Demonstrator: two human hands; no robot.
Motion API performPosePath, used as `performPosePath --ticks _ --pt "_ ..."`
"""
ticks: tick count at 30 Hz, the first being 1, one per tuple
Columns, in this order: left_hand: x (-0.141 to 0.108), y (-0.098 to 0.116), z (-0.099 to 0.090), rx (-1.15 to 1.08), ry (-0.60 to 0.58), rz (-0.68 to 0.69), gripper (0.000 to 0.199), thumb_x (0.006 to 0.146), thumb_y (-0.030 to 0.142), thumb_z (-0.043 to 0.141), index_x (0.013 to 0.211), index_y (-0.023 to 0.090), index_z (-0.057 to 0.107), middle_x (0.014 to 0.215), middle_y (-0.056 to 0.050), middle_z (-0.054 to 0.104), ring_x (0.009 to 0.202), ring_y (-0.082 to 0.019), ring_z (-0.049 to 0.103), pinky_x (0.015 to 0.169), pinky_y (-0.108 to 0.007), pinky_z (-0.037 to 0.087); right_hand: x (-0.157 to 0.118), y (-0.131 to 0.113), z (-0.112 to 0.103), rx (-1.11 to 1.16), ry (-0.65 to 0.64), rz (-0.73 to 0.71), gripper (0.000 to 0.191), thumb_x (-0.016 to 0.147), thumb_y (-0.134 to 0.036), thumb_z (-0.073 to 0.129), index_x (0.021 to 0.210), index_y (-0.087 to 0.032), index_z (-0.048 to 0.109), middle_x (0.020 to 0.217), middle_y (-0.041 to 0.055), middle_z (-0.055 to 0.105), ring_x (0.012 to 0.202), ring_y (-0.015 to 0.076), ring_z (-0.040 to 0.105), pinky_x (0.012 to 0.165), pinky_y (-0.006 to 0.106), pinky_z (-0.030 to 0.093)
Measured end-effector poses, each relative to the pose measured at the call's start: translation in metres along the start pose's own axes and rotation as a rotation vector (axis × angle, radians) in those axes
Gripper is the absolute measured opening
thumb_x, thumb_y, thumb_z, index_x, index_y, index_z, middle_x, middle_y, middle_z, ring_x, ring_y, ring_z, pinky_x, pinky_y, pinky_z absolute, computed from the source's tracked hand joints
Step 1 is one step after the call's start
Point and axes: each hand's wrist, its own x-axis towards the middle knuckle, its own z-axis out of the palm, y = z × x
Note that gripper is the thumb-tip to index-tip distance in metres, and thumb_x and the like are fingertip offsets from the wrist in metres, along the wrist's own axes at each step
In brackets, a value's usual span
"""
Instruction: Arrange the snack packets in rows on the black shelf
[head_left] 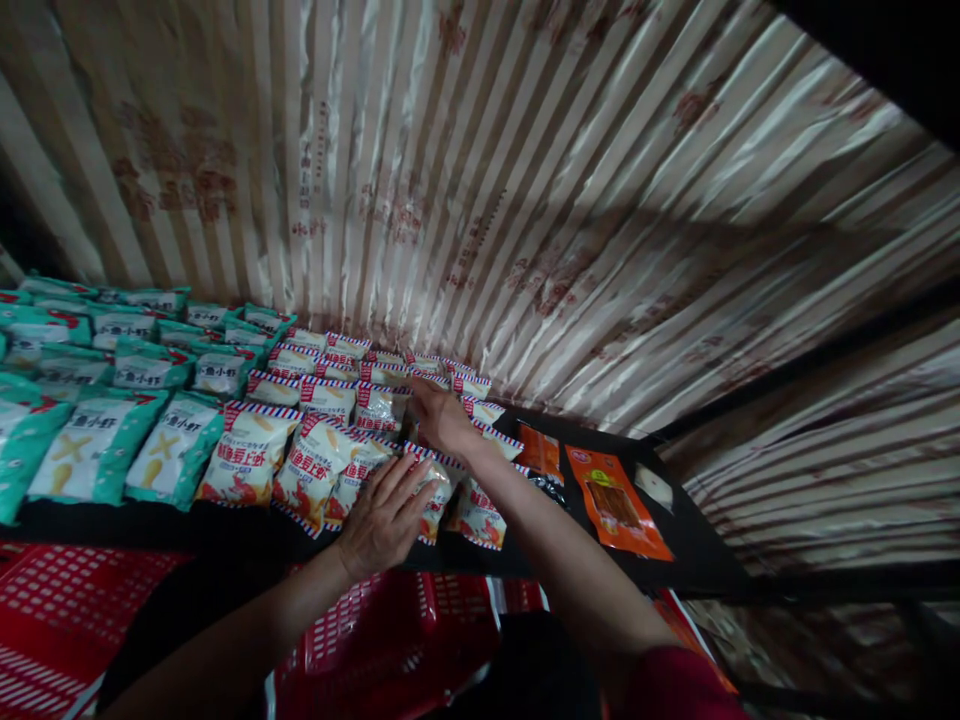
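My left hand (pixel 386 515) lies against the front row of white snack bags with red-and-blue striped edges, its fingers stretched out over one snack bag (pixel 435 505). Farther back, my right hand (pixel 442 415) reaches over that row, down among the striped-edge bags. Most of its fingers are turned away or hidden, so its grip does not show. Close to its fingertips stands another striped-edge bag (pixel 381 410). These bags stand in several rows on a black shelf (pixel 555 545), some leaning.
Teal snack bags (pixel 154 365) fill the shelf's left side. To the right lie an orange snack packet (pixel 619 503) and a small white item (pixel 654 487). Red baskets (pixel 75 600) sit below the front edge. A striped, wrinkled sheet (pixel 450 180) hangs behind.
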Motion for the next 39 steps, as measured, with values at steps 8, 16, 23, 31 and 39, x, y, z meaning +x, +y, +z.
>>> performPosePath --ticks 8,16,23,31,39 --pt "-0.003 -0.004 0.008 0.011 -0.052 -0.037 0.042 0.082 0.018 0.051 0.124 0.016 0.051 0.138 -0.012 0.048 0.136 -0.028 0.029 0.105 -0.046 0.036 0.034 -0.005 0.013 -0.091 -0.275 0.099 0.038 0.082 -0.02 0.057 0.12 -0.022 0.059 0.11 0.006 0.068 0.1 0.0198 0.063 0.086 0.03 0.047" --pt "-0.003 -0.003 0.009 0.017 -0.055 -0.04 0.042 0.081 0.015 0.053 0.123 0.015 0.051 0.139 -0.015 0.046 0.135 -0.029 0.03 0.104 -0.048 0.036 0.033 -0.012 0.006 -0.117 -0.36 0.145 0.037 0.087 -0.018 0.049 0.122 -0.019 0.057 0.118 0.0074 0.063 0.108 0.0178 0.058 0.091 0.026 0.043" --pt "-0.005 -0.002 0.009 -0.004 -0.056 -0.036 0.047 0.081 0.015 0.053 0.127 0.014 0.048 0.14 -0.015 0.044 0.135 -0.029 0.03 0.105 -0.048 0.034 0.017 0.004 -0.042 -0.203 -0.224 0.196 0.033 0.09 -0.023 0.047 0.121 -0.021 0.058 0.111 0.0057 0.067 0.093 0.0165 0.063 0.082 0.025 0.045" --pt "-0.013 0.011 0.008 -0.064 -0.107 0.072 0.045 0.083 0.019 0.053 0.128 0.02 0.049 0.142 -0.006 0.044 0.136 -0.026 0.029 0.11 -0.045 0.03 -0.012 0.032 -0.064 -0.227 -0.545 0.006 0.02 0.086 -0.019 0.054 0.099 -0.024 0.069 0.095 0.0006 0.071 0.087 0.0157 0.063 0.07 0.024 0.041" --pt "-0.015 0.012 0.01 -0.07 -0.157 0.101 0.039 0.084 0.023 0.055 0.123 0.019 0.053 0.142 -0.005 0.043 0.136 -0.027 0.027 0.111 -0.046 0.028 -0.022 0.034 -0.04 -0.184 -0.561 -0.055 0.019 0.085 -0.015 0.053 0.093 -0.021 0.069 0.086 0.0014 0.069 0.079 0.0135 0.06 0.064 0.023 0.034"
